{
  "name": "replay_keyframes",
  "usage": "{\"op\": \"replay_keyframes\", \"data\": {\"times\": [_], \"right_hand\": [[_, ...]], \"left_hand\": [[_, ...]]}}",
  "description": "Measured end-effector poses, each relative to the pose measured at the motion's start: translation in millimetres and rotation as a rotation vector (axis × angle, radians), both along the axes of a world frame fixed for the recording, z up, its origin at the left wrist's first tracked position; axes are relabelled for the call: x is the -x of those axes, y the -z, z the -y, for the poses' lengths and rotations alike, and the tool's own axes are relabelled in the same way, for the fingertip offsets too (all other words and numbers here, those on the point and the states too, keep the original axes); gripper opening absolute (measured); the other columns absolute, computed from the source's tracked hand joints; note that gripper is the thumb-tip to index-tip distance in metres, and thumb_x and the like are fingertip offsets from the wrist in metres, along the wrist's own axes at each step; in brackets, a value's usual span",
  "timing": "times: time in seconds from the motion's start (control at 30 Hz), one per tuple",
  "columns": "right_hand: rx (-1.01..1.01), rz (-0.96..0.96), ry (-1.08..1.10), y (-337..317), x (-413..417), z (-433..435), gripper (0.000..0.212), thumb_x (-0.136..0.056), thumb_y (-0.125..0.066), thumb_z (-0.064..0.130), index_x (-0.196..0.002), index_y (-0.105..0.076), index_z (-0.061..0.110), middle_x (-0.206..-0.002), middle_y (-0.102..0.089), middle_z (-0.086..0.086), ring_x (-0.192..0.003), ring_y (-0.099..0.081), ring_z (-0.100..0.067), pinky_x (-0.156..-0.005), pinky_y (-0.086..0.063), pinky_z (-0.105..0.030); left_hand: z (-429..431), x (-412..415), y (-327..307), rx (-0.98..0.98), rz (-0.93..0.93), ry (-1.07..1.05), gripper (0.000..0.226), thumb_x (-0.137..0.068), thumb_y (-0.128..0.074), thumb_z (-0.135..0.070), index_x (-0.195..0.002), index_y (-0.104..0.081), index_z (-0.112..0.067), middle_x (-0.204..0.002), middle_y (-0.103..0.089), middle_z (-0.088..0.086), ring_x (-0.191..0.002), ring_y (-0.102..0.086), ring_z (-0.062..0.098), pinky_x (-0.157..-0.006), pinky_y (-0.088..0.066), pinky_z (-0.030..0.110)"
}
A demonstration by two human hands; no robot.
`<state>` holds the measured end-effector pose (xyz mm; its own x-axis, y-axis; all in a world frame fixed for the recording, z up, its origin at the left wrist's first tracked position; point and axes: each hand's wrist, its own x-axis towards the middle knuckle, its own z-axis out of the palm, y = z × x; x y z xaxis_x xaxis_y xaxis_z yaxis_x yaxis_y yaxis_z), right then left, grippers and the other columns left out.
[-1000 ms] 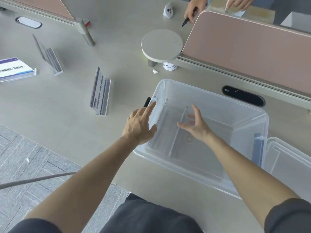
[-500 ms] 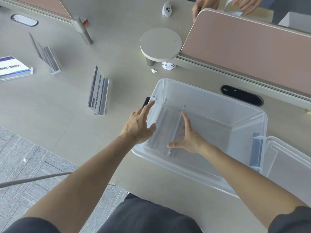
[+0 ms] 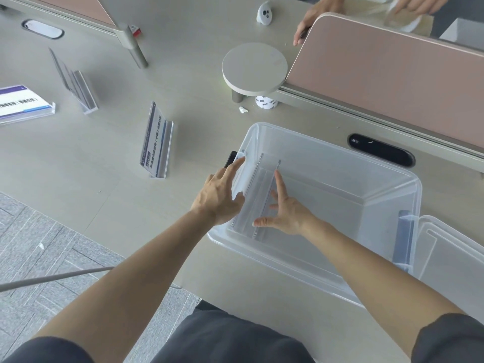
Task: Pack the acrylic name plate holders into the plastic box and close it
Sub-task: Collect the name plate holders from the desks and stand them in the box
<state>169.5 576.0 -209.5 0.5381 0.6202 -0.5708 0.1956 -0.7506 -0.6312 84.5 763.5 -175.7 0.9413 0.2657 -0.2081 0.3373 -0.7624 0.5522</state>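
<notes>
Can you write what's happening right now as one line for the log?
step: packing | right hand: open, steadying clear holders inside plastic box | left hand: open, at box's left wall | lid: off | holders still on table

There's a round grey stand [image 3: 254,66] by a pinkish desk divider [image 3: 392,74], a little white camera gadget [image 3: 265,12] behind it, and grey carpet [image 3: 39,244] underneath.

Your left hand [image 3: 218,197] rests spread on the box [image 3: 327,155] rim; your right hand [image 3: 285,214], fingers splayed, touches two clear holders [image 3: 258,195] inside. Three holders remain on the desk [image 3: 183,61].
</notes>
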Motion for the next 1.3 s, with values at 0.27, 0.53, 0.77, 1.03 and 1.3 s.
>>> {"op": "replay_keyframes", "data": {"times": [0.27,0.53,0.77,1.03,1.3], "right_hand": [[0.003,0.042,-0.026,1.1,0.4,-3.6,0.139,-0.056,-0.073,0.078,-0.115,0.051,0.058,-0.160,-0.025,-0.010,-0.133,-0.050,-0.023,-0.108,-0.042,-0.044],[-0.018,0.058,0.002,3.7,0.5,-6.1,0.139,-0.056,-0.070,0.080,-0.126,0.047,0.054,-0.160,-0.025,-0.011,-0.132,-0.051,-0.026,-0.108,-0.043,-0.046],[-0.020,0.056,-0.001,2.4,1.5,-4.5,0.140,-0.057,-0.070,0.080,-0.129,0.046,0.050,-0.161,-0.024,-0.009,-0.134,-0.049,-0.026,-0.108,-0.042,-0.044],[0.112,0.160,-0.003,-41.4,-8.7,2.1,0.124,-0.071,-0.072,0.068,-0.153,0.014,0.032,-0.144,-0.049,-0.018,-0.125,-0.054,-0.029,-0.098,-0.045,-0.038],[0.202,0.396,0.251,-121.3,20.4,67.2,0.033,-0.086,-0.068,0.047,-0.102,-0.066,0.018,-0.109,-0.069,0.000,-0.103,-0.064,-0.020,-0.084,-0.046,-0.027]], "left_hand": [[1.1,0.1,-1.2,-0.017,-0.012,-0.007,0.080,-0.084,-0.054,-0.027,-0.148,-0.008,-0.044,-0.147,-0.039,0.000,-0.115,-0.045,0.029,-0.095,-0.041,0.042],[2.4,0.3,-3.1,-0.032,-0.031,-0.011,0.080,-0.085,-0.054,-0.027,-0.149,-0.008,-0.043,-0.147,-0.040,0.000,-0.117,-0.045,0.029,-0.094,-0.039,0.040],[3.4,0.7,-4.5,-0.039,-0.036,-0.012,0.081,-0.085,-0.055,-0.027,-0.149,-0.008,-0.042,-0.146,-0.041,0.001,-0.117,-0.045,0.030,-0.094,-0.040,0.042],[4.8,8.0,-12.5,-0.180,0.075,-0.035,0.065,-0.084,-0.056,-0.044,-0.143,-0.034,-0.030,-0.137,-0.044,0.003,-0.119,-0.041,0.034,-0.096,-0.043,0.044],[30.9,20.7,-52.3,-0.113,0.197,0.013,0.022,-0.086,-0.049,-0.030,-0.098,-0.066,-0.026,-0.105,-0.064,-0.002,-0.097,-0.061,0.029,-0.074,-0.051,0.035]]}}
